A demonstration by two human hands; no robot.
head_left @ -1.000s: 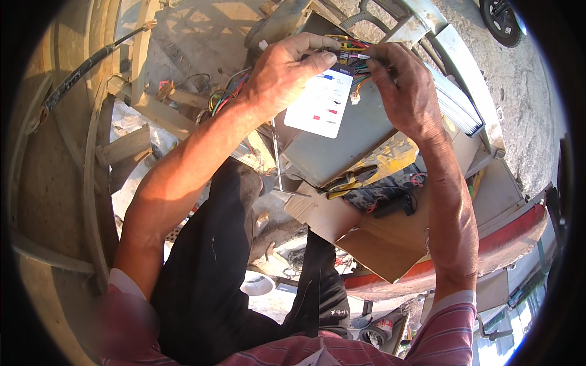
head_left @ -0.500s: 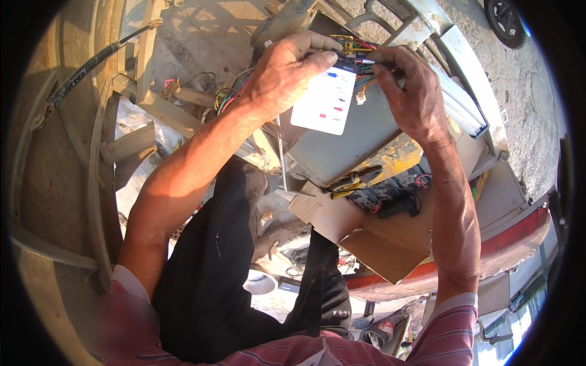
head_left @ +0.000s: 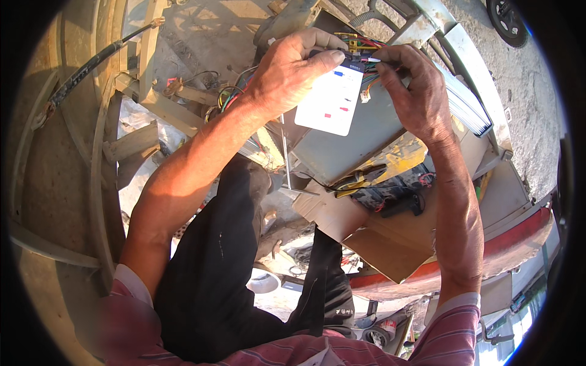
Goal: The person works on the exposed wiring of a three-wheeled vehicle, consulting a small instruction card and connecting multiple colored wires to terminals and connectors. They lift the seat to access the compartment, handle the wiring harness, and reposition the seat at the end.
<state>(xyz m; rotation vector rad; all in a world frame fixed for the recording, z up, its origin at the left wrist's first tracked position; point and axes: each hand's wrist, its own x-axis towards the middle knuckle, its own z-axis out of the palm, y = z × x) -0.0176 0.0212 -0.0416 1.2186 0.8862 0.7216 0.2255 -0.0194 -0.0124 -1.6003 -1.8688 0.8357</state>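
Note:
At the top middle, a white card (head_left: pixel 323 108) with a dark top strip and small coloured pictures hangs below my left hand (head_left: pixel 293 67). The thumb and forefinger of that hand are closed at a small black part above the card's upper edge; the fingers partly hide it. Just to the right, my right hand (head_left: pixel 418 88) pinches the end of a thin wire with a white section, close to the black part. A bundle of coloured wires (head_left: pixel 369 43) runs behind both hands. One white plug (head_left: pixel 365 96) dangles between the card and my right hand.
Under the hands lies a grey metal panel (head_left: pixel 336 149). Closer to me are a yellow piece (head_left: pixel 397 161), a dark pouch-like item with cables, and an opened cardboard box (head_left: pixel 390 250). Wooden framing (head_left: pixel 97 165) stands on the left; a curved metal frame (head_left: pixel 470 67) borders the right.
Both hands and the card appear slightly farther right, along with the surroundings, as the view shifts a little. The grips look the same.

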